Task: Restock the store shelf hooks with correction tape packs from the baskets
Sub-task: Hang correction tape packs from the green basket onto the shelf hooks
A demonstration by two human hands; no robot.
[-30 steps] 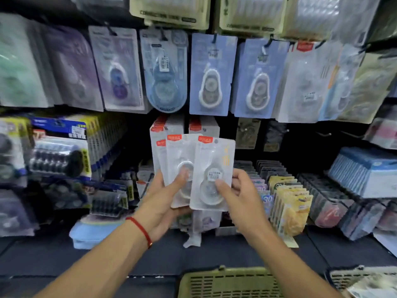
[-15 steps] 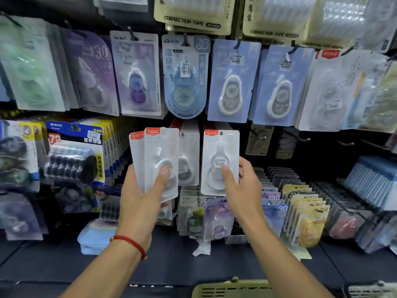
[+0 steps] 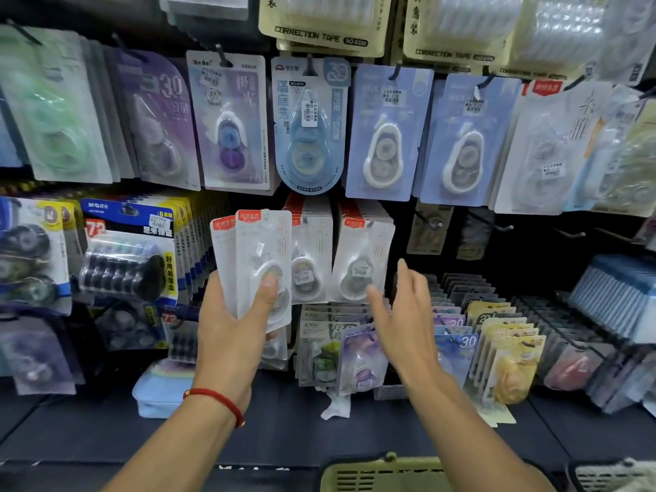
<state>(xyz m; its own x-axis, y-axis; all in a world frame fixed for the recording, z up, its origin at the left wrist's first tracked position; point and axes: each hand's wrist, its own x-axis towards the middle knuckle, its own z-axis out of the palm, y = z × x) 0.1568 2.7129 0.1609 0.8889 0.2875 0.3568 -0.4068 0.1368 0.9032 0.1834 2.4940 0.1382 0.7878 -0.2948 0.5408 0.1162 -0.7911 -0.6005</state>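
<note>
My left hand (image 3: 234, 324) grips a small stack of white correction tape packs (image 3: 253, 257) with red top tabs, thumb across the front pack. Just right of it, a matching pack (image 3: 362, 261) hangs at the front of a full hook on the shelf wall. Another hook of the same packs (image 3: 312, 261) hangs between the two. My right hand (image 3: 401, 307) is open, fingers spread, just below and right of the hanging pack, holding nothing. A green basket (image 3: 376, 474) sits at the bottom edge, its contents hidden.
Rows of blue, purple and clear tape packs (image 3: 387, 136) hang above. Bare hooks (image 3: 497, 227) jut out to the right. Boxed refills (image 3: 127, 257) hang left, racks of small packs (image 3: 497, 335) stand right. A second basket (image 3: 610, 477) is at bottom right.
My right hand carried one pack up to the hook, let it go there and drew back open. My left hand rose with the rest of the stack.
</note>
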